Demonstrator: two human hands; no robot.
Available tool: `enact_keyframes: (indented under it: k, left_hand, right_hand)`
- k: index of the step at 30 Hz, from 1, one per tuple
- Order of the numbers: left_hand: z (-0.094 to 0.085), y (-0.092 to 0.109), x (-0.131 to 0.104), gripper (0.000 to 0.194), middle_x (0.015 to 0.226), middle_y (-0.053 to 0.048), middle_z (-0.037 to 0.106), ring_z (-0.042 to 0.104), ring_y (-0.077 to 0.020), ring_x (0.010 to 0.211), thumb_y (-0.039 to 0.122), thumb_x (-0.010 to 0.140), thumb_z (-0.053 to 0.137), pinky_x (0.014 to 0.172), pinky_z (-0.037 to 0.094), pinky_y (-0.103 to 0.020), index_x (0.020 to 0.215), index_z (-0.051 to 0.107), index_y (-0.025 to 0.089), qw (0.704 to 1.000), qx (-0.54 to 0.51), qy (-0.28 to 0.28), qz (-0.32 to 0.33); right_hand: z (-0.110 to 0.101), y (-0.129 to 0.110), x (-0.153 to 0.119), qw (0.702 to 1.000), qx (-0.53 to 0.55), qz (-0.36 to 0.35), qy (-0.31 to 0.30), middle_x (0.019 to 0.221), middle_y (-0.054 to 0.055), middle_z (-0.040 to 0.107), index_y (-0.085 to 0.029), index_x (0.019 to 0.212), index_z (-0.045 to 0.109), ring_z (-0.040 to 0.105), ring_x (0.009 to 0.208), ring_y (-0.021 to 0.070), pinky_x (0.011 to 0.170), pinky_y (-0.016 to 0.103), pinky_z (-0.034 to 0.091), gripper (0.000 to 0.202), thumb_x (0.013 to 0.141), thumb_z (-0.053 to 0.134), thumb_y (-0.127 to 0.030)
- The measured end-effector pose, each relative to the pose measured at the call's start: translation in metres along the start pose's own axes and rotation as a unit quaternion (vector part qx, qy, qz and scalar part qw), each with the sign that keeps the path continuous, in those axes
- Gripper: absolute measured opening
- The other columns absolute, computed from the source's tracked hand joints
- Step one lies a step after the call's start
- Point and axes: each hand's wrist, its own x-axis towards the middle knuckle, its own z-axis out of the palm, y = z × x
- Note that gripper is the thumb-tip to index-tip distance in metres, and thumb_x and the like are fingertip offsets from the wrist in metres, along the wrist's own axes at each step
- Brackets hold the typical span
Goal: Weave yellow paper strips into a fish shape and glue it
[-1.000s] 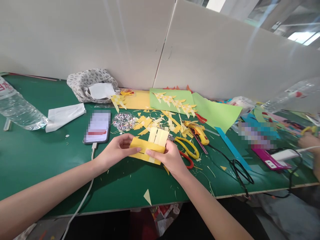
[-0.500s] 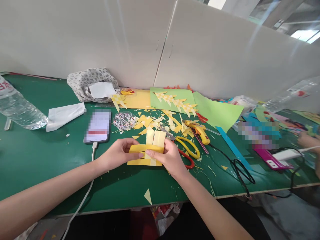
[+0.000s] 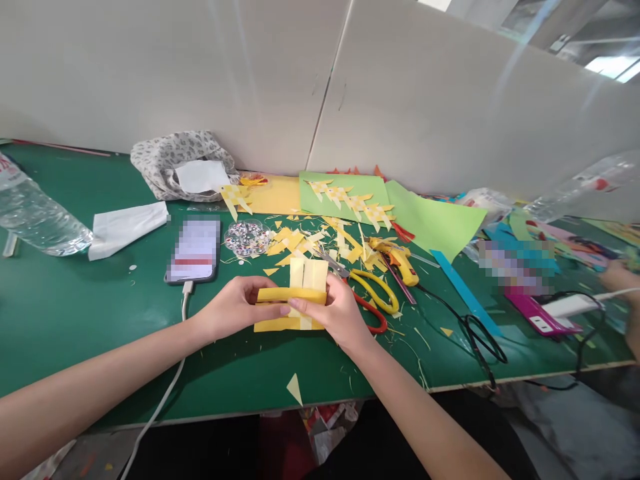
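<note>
Woven paper strips (image 3: pixel 309 275), pale yellow upright ones crossed by deeper yellow ones, are held just above the green table's front part. My left hand (image 3: pixel 239 308) grips the left side of the strips, its thumb lying across them. On the right side, my right hand (image 3: pixel 334 308) pinches the same piece, thumb in front. Both thumb tips nearly meet at the middle. Scissors with yellow handles (image 3: pixel 377 292) and red-handled scissors (image 3: pixel 373 320) lie just right of my right hand. Yellow paper scraps (image 3: pixel 290 241) are scattered behind the piece.
A phone (image 3: pixel 194 250) with a white cable lies left. Behind are a bead box (image 3: pixel 246 238), a cloth bag (image 3: pixel 165 160), green paper (image 3: pixel 435 217) and paper fish (image 3: pixel 350 200). A yellow glue gun (image 3: pixel 400 260), bottles and another person's hand (image 3: pixel 619 279) are to the right.
The upper deep yellow strip has lifted a little from the weave, widening the gap beneath it on the left. The view has shifted slightly.
</note>
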Motion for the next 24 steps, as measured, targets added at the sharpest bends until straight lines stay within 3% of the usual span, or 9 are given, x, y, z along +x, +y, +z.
enact_keyframes:
  k: [5, 8, 17, 24]
  left_hand:
    - [-0.0031, -0.0039, 0.0012, 0.03, 0.068, -0.001, 0.064, 0.058, -0.0146, 0.061, 0.045, 0.066, 0.066, 0.054, 0.043, -0.024, 0.074, 0.066, 0.016, 0.998, 0.039, 0.045, 0.031]
    - [-0.0039, -0.0063, 0.0019, 0.03, 0.071, -0.002, 0.066, 0.059, -0.0149, 0.063, 0.045, 0.068, 0.066, 0.055, 0.044, -0.024, 0.077, 0.067, 0.017, 0.997, 0.052, 0.036, 0.033]
    - [-0.0027, -0.0032, 0.0018, 0.027, 0.075, -0.002, 0.067, 0.06, -0.0144, 0.066, 0.043, 0.068, 0.066, 0.059, 0.045, -0.024, 0.076, 0.065, 0.017, 0.999, 0.047, 0.015, 0.002]
    - [-0.003, -0.0056, 0.0014, 0.026, 0.076, -0.001, 0.064, 0.058, -0.0136, 0.067, 0.041, 0.07, 0.066, 0.061, 0.044, -0.024, 0.079, 0.064, 0.017, 0.997, 0.056, 0.021, 0.047]
  right_hand:
    - [0.0009, -0.0009, -0.0003, 1.0, 0.014, 0.009, -0.012, 0.094, 0.004, 0.068, -0.021, 0.095, 0.057, 0.066, 0.084, 0.024, 0.069, 0.034, 0.055, 0.045, 0.056, 0.078, -0.03]
    - [0.0005, -0.0029, -0.0002, 0.999, 0.028, 0.013, -0.016, 0.091, 0.004, 0.069, -0.021, 0.096, 0.058, 0.066, 0.083, 0.0234, 0.071, 0.035, 0.055, 0.045, 0.057, 0.077, -0.03]
    - [-0.0047, -0.0009, 0.0035, 0.998, 0.019, -0.007, 0.053, 0.086, 0.004, 0.07, -0.02, 0.091, 0.064, 0.066, 0.08, 0.0212, 0.07, 0.033, 0.054, 0.035, 0.059, 0.075, -0.026]
    - [-0.0013, -0.0018, 0.0016, 0.999, 0.021, -0.007, 0.035, 0.082, 0.006, 0.071, -0.017, 0.088, 0.066, 0.067, 0.076, 0.0235, 0.068, 0.035, 0.054, 0.036, 0.058, 0.076, -0.032]
